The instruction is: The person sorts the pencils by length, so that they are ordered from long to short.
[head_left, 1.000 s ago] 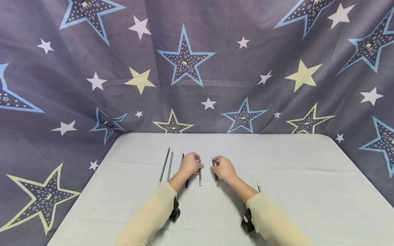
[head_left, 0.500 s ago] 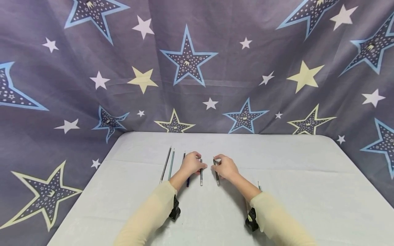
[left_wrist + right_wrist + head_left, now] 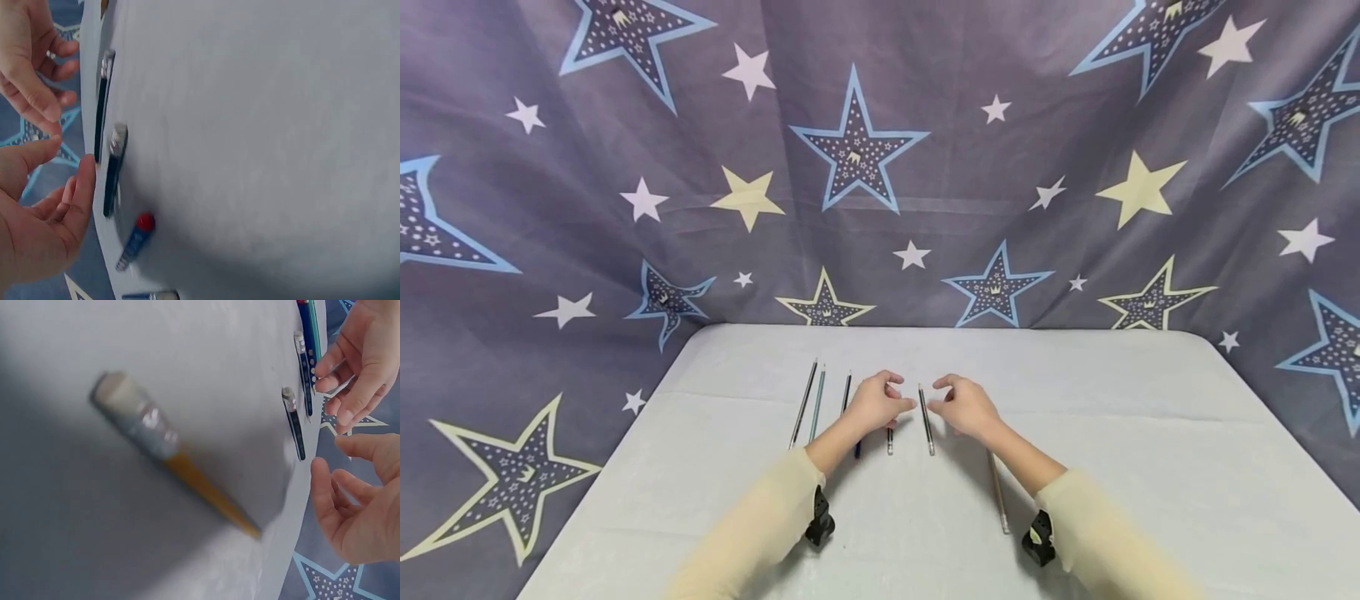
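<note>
My left hand [image 3: 880, 404] hovers over a dark pencil [image 3: 890, 442], whose eraser end shows below the palm. Its thumb and fingers are spread and hold nothing. To the right of that lies another dark pencil [image 3: 927, 421], pointing away from me, in the gap between the two hands. My right hand [image 3: 967, 408] is just right of it, thumb and forefinger apart with nothing between them. In the left wrist view both dark pencils lie on the cloth, beside a blue pencil [image 3: 136, 240] with a red end.
At the left lie a long dark pencil [image 3: 803, 404] and a teal pencil [image 3: 817, 402]. A yellow pencil [image 3: 203, 485] with a white eraser lies partly beneath my right forearm. A white cloth [image 3: 1120, 467] covers the table, and a starry curtain [image 3: 970, 192] hangs behind.
My right hand has let go of its pencil and drawn off to the right. The left hand has shifted slightly right. The yellow pencil has come into sight; a grey-green one is now behind the right arm.
</note>
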`<state>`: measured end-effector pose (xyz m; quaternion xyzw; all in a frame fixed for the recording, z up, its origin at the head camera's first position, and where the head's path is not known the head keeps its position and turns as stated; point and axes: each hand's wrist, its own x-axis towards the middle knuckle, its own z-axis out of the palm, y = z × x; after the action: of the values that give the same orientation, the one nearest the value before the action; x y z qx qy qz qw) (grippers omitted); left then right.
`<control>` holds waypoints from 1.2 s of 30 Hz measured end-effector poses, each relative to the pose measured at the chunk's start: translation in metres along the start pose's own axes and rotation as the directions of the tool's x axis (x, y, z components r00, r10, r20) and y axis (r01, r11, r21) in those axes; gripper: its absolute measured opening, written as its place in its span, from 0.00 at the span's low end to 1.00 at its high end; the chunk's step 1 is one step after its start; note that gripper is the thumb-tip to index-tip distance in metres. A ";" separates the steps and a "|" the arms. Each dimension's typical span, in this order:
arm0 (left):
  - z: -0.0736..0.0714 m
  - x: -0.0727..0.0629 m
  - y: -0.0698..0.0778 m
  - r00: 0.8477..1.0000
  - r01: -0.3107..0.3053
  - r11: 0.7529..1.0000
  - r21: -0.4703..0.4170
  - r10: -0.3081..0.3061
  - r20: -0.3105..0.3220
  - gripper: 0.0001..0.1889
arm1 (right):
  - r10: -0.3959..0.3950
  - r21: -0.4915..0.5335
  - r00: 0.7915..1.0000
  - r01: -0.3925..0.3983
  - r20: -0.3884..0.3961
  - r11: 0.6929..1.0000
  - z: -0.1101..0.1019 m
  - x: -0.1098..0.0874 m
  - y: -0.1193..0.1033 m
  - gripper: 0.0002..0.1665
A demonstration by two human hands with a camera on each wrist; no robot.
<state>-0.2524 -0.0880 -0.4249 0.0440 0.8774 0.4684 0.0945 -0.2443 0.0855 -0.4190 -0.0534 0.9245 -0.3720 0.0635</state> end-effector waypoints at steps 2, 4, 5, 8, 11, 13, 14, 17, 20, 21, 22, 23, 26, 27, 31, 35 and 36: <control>0.004 -0.004 0.004 1.000 -0.007 1.000 -0.022 0.008 0.026 0.27 | 0.001 -0.003 1.000 -0.001 0.004 1.000 -0.003 -0.002 0.003 0.23; 0.010 -0.009 0.007 0.999 -0.020 1.000 -0.024 0.022 0.049 0.26 | -0.005 -0.008 1.000 0.006 0.006 1.000 -0.006 -0.004 0.006 0.23; 0.012 -0.011 0.009 0.998 -0.023 0.999 -0.024 0.025 0.060 0.26 | -0.005 -0.011 1.000 0.005 0.007 1.000 -0.008 -0.005 0.008 0.23; 0.021 -0.017 0.012 0.995 -0.046 0.999 -0.019 0.047 0.088 0.25 | -0.012 -0.014 1.000 0.012 0.011 1.000 -0.013 -0.010 0.013 0.23; 0.029 -0.022 0.015 0.991 -0.065 0.997 -0.041 0.069 0.115 0.23 | -0.028 -0.022 1.000 0.028 0.014 0.999 -0.019 -0.015 0.018 0.22; 0.034 -0.025 0.017 0.987 -0.074 0.995 -0.068 0.082 0.135 0.23 | -0.036 -0.033 0.999 0.037 0.015 0.999 -0.022 -0.018 0.021 0.22; 0.036 -0.026 0.018 0.986 -0.077 0.994 -0.078 0.088 0.144 0.23 | -0.041 -0.039 0.999 0.042 0.016 0.998 -0.024 -0.020 0.023 0.22; 0.042 -0.029 0.021 0.981 -0.083 0.993 -0.083 0.096 0.170 0.23 | -0.044 -0.057 0.999 0.045 0.021 0.997 -0.030 -0.026 0.029 0.22; 0.048 -0.031 0.022 0.979 -0.090 0.994 -0.059 0.099 0.180 0.23 | -0.053 -0.084 0.998 0.055 0.021 0.995 -0.035 -0.031 0.034 0.21; 0.050 -0.032 0.022 0.979 -0.092 0.994 -0.052 0.100 0.180 0.23 | -0.055 -0.092 0.998 0.057 0.021 0.994 -0.036 -0.033 0.036 0.20; 0.051 -0.033 0.022 0.979 -0.092 0.995 -0.046 0.099 0.179 0.23 | -0.059 -0.097 0.998 0.061 0.021 0.993 -0.038 -0.034 0.037 0.20; 0.053 -0.034 0.023 0.979 -0.090 0.995 -0.043 0.096 0.178 0.23 | -0.062 -0.104 0.998 0.063 0.019 0.993 -0.039 -0.036 0.039 0.19; 0.058 -0.037 0.026 0.979 -0.089 0.996 -0.028 0.093 0.182 0.22 | -0.072 -0.124 0.997 0.074 0.018 0.990 -0.043 -0.041 0.044 0.18; 0.059 -0.038 0.027 0.978 -0.088 0.996 -0.022 0.091 0.185 0.22 | -0.074 -0.128 0.997 0.076 0.019 0.989 -0.044 -0.042 0.047 0.18; 0.065 -0.041 0.031 0.972 -0.102 0.994 0.032 0.093 0.215 0.23 | -0.069 -0.141 0.997 0.072 0.024 0.987 -0.051 -0.050 0.056 0.18; 0.069 -0.043 0.036 0.967 -0.127 0.988 0.090 0.103 0.235 0.23 | -0.058 -0.154 0.998 0.062 0.026 0.986 -0.059 -0.058 0.065 0.18; 0.070 -0.043 0.037 0.966 -0.136 0.986 0.101 0.109 0.236 0.23 | -0.059 -0.160 0.998 0.062 0.026 0.985 -0.060 -0.060 0.067 0.18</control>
<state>-0.1963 -0.0174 -0.4274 0.1573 0.8819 0.4134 0.1633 -0.1984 0.1832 -0.4175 -0.0904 0.9487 -0.2974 0.0575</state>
